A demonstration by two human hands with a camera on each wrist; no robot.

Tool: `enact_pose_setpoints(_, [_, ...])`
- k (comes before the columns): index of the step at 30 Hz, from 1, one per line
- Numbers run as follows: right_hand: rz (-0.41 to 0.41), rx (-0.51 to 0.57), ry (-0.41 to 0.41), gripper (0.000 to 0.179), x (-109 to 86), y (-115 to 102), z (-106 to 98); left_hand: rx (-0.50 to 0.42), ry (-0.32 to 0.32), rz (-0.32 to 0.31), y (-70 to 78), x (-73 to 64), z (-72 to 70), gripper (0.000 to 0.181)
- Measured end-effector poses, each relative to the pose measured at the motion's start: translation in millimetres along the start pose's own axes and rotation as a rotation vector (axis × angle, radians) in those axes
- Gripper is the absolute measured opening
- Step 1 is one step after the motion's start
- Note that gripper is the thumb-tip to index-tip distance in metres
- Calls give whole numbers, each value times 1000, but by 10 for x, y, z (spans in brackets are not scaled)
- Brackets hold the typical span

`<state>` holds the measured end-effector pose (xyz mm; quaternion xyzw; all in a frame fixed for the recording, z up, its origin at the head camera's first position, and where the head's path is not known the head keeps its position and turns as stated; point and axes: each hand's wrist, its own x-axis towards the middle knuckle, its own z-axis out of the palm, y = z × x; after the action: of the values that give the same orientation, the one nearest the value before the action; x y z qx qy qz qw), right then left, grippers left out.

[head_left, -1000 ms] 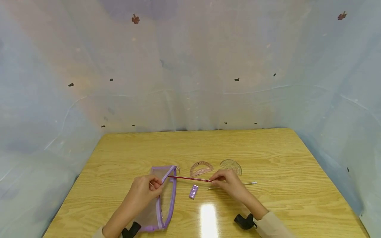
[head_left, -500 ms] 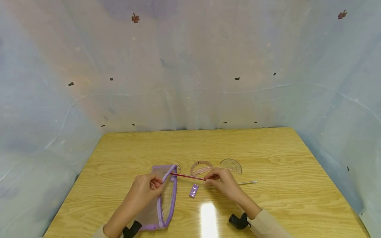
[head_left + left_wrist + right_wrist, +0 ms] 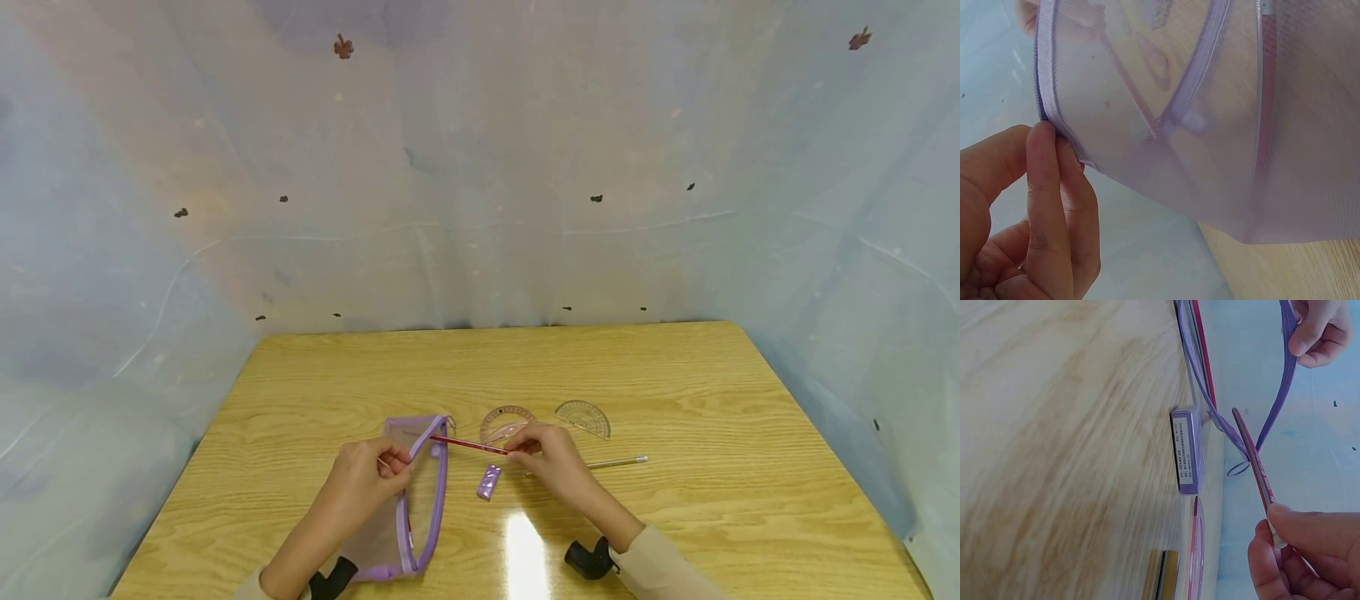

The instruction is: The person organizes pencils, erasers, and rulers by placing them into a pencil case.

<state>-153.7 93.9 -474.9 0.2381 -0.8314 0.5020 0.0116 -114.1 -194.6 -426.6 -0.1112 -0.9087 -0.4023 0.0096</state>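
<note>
A purple mesh pencil case (image 3: 433, 525) lies at the left of the table with its zip mouth spread apart. My left hand (image 3: 367, 475) pinches the upper zip edge (image 3: 1047, 69) between thumb and fingers and lifts it. In my right hand (image 3: 551, 460), thumb and fingertips grip a red pencil (image 3: 1254, 456) near its white-tipped end. The pencil's far end reaches into the mouth and shows through the mesh in the left wrist view. Inside the case lies another red pencil (image 3: 1265, 94).
A small purple wrapped block (image 3: 488, 482), like an eraser, lies between the hands. Behind it are a pink protractor (image 3: 498, 421) and a clear protractor (image 3: 585, 417). A gold pencil (image 3: 618, 462) lies partly under my right hand. A pale cloth hangs behind the table (image 3: 675, 367).
My right hand has moved left with the red pencil, pushing its far end deeper into the case's mouth. The left hand keeps its pinch on the zip edge, almost unmoved.
</note>
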Motion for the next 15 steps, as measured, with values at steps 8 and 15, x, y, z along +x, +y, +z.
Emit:
enact_pose_setpoints(8, [32,-38,10,9,44,-48,61,-10,-5,7,6,2,-10,9])
enact_pose_setpoints(15, [42,-83,10,8,74,-89,120,-12,-5,2,6,1,-7,7])
